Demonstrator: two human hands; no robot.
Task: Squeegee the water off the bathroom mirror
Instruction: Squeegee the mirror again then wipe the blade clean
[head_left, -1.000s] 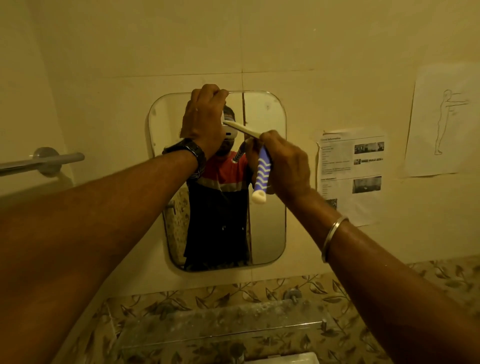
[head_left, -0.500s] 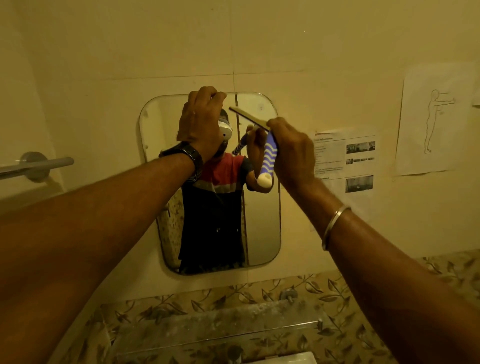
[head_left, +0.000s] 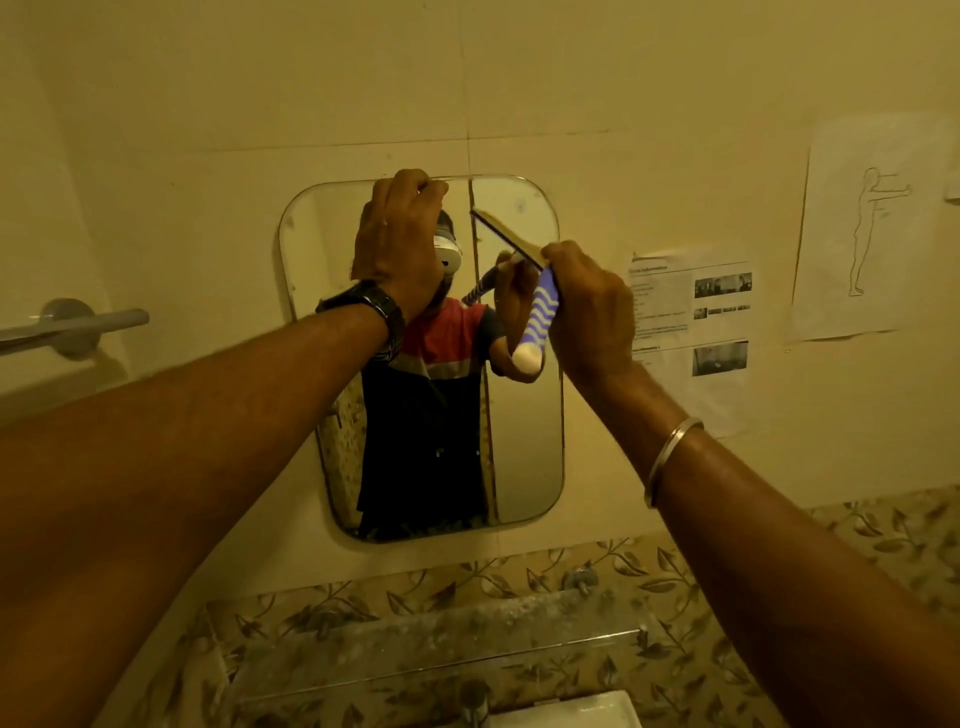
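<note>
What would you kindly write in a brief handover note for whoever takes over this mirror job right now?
Left grip: fingers curled at the top edge of the mirror; whether they hook over it is unclear.
Right grip: holds the squeegee by its blue-and-white handle, with the blade tilted at the mirror's upper right. Contact with the glass cannot be told.
Done: unclear; no water or wiped streaks show in this light.
To do: probably set the blade flat near the top and pull down, strip by strip, across the whole glass.
</note>
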